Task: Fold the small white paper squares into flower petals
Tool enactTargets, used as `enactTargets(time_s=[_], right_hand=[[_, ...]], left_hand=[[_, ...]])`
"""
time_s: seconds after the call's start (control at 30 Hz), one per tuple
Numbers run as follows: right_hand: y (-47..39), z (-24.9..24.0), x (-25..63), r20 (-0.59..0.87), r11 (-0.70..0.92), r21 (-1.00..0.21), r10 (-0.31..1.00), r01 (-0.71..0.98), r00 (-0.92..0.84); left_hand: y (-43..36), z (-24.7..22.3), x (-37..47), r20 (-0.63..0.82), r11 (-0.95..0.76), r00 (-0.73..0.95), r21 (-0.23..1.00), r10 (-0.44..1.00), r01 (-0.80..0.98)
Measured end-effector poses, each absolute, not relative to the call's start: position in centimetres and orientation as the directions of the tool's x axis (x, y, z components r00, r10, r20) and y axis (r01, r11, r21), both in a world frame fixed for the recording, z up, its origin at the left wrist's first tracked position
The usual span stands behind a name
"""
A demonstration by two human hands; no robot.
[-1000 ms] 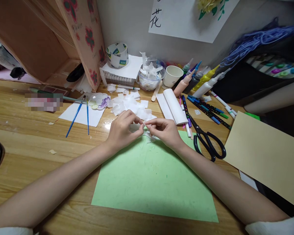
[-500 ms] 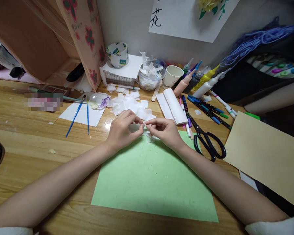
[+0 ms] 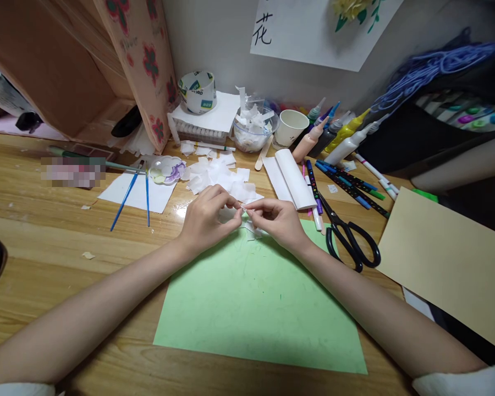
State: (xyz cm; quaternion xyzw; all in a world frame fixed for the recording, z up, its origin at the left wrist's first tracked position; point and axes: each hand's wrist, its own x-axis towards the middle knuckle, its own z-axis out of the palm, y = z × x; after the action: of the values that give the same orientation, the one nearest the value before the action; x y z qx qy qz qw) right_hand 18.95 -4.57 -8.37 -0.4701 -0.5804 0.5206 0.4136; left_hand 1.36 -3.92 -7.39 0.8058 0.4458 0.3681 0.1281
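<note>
Fingertip to fingertip, my left hand and my right hand meet above the far edge of a green sheet. Both are closed in a pinch on one small white scrap of paper, mostly covered by the fingers. Just below them, a few white paper pieces lie on the green sheet. Behind my hands spreads a heap of torn white paper. To the right of my right hand are a roll of white paper and black-handled scissors.
At the back stand a bowl of paper scraps, a paper cup and several paint bottles. Thin brushes rest on a white sheet at left. Markers and a tan board lie at right.
My hands stay in almost the same place, with only a slight shift of the fingertips around the paper scrap. Nothing else has visibly moved.
</note>
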Motion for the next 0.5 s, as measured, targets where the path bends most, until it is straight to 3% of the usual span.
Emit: enactTargets(time_s=[0.5], right_hand=[[-4.49,-8.41,18.88,0.007,0.035,-0.989,0.982,0.145,-0.19]], left_hand=[[-3.83,-7.42,1.3,0.477,-0.596,0.37,0.526,0.797,0.607]])
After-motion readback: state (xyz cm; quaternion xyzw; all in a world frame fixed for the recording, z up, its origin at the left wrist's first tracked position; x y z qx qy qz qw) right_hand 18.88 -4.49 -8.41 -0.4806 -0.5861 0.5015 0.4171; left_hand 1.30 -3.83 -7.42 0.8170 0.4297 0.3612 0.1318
